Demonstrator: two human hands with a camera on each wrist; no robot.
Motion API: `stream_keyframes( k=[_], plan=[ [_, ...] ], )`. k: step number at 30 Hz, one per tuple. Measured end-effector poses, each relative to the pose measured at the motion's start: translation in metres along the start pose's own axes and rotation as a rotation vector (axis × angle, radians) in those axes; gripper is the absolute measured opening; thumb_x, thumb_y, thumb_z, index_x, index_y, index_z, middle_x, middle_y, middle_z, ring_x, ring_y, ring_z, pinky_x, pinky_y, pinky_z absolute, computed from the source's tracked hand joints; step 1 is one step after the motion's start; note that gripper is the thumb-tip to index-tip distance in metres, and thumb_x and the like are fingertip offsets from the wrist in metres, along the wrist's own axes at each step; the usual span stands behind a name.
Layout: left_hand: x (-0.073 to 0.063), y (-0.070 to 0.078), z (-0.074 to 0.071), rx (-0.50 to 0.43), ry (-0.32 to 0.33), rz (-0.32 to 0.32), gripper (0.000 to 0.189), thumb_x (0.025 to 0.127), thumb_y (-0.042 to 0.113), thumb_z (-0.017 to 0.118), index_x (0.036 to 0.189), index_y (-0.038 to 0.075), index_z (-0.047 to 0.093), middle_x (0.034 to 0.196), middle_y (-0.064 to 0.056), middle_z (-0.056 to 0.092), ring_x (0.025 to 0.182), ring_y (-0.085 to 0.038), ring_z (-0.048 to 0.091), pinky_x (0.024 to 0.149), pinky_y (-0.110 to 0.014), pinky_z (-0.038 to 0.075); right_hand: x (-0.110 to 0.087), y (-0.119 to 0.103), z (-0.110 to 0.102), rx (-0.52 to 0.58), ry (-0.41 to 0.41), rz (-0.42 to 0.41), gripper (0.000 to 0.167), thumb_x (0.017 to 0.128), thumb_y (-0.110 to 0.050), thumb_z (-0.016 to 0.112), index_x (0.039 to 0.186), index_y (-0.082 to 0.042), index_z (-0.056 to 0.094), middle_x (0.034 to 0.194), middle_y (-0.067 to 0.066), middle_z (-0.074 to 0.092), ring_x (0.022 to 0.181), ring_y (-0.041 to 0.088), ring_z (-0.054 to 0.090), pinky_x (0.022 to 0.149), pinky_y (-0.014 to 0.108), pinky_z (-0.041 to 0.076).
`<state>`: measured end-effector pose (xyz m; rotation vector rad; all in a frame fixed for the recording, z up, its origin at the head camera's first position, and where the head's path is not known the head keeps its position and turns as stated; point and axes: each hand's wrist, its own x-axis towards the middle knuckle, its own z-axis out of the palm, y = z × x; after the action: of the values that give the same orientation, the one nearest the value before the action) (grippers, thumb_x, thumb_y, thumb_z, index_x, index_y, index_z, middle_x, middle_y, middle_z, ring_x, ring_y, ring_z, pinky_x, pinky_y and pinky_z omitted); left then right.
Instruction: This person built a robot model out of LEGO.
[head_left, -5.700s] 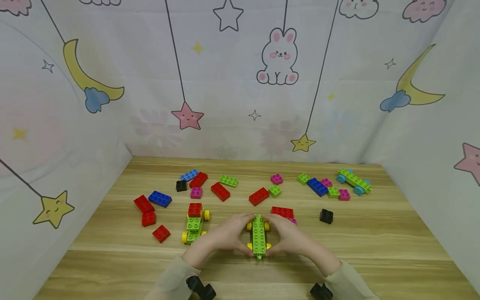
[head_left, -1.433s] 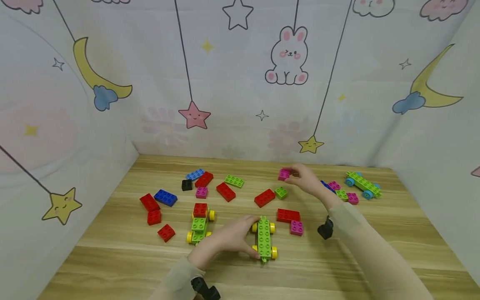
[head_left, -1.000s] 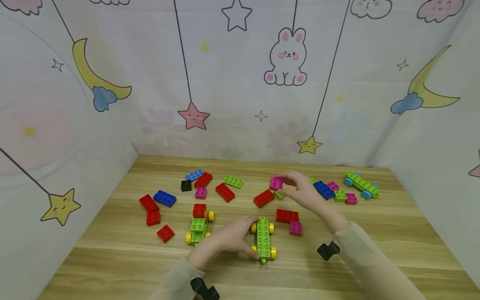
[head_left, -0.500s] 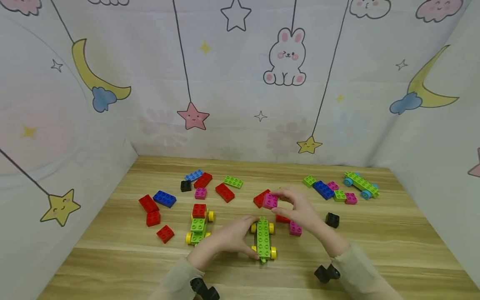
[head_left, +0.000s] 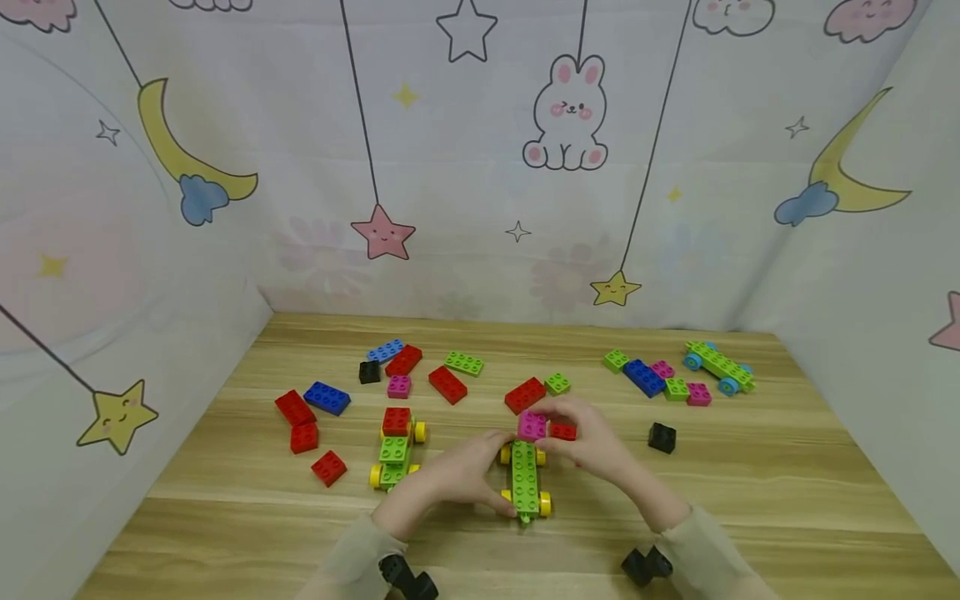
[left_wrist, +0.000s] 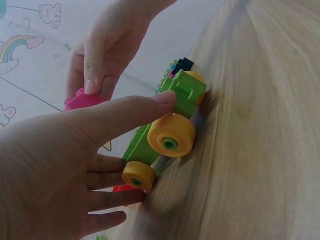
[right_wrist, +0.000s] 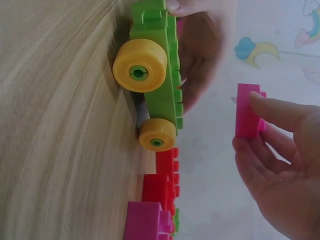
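A green toy car base (head_left: 525, 482) with yellow wheels stands lengthwise on the table. My left hand (head_left: 468, 479) grips its two ends, thumb at the near end (left_wrist: 167, 100) and fingers toward the far one. Between thumb and fingers of my right hand (head_left: 588, 442) is a pink building brick (head_left: 532, 426), pinched over the far end of the base. In the right wrist view a gap shows between this pink brick (right_wrist: 246, 111) and the studs of the base. Behind the right hand a red brick (head_left: 562, 431) is partly hidden.
Left of the base stands a second yellow-wheeled car (head_left: 395, 450) carrying green and red bricks. Loose bricks lie around, among them a black brick (head_left: 662, 437) at right and a red brick (head_left: 329, 468) at left. A blue-wheeled green base (head_left: 720, 367) stands back right.
Earlier both hands held the base. The right hand then took a pink brick from the back of the table and brought it nearer, over the base's far end. The left hand stays put.
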<state>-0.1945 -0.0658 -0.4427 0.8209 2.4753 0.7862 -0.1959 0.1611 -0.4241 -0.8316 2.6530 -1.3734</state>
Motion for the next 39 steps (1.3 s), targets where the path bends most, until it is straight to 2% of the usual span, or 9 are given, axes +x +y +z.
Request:
stream_keyframes(
  k=[10,18,25,39],
  plan=[
    [0.000,-0.001,0.001,0.015,0.012,0.014,0.102,0.071,0.046,0.086,0.150,0.005,0.035,0.151,-0.011,0.042,0.137,-0.027,0.044,0.112,-0.043,0.039,-0.002,0.005,0.007,0.055,-0.031,0.029,0.037,0.087,-0.010,0.073,0.122,-0.005,0.065,0.121,0.011,0.066,0.112,0.030,0.063,0.096,0.051,0.051],
    [0.001,-0.002,0.002,0.023,0.020,0.007,0.103,0.070,0.045,0.086,0.150,0.005,0.036,0.151,-0.011,0.043,0.137,-0.027,0.044,0.112,-0.043,0.039,-0.004,0.009,0.009,0.012,-0.063,0.045,0.036,0.086,-0.012,0.074,0.120,-0.003,0.066,0.118,0.012,0.066,0.112,0.032,0.062,0.096,0.048,0.052],
    [0.000,-0.001,0.002,0.035,0.023,0.003,0.101,0.069,0.045,0.087,0.149,0.005,0.037,0.151,-0.011,0.043,0.137,-0.027,0.044,0.111,-0.044,0.039,-0.005,0.010,0.012,-0.011,-0.130,0.089,0.037,0.087,-0.011,0.073,0.120,0.000,0.065,0.121,0.017,0.065,0.114,0.037,0.061,0.098,0.048,0.050],
    [0.000,0.000,0.001,0.014,0.016,-0.003,0.102,0.070,0.044,0.087,0.149,0.004,0.036,0.152,-0.012,0.041,0.138,-0.028,0.043,0.112,-0.044,0.038,-0.003,0.011,0.016,-0.035,-0.159,0.119,0.037,0.084,-0.012,0.076,0.118,-0.002,0.067,0.117,0.012,0.066,0.112,0.031,0.062,0.096,0.043,0.052]
  ],
)
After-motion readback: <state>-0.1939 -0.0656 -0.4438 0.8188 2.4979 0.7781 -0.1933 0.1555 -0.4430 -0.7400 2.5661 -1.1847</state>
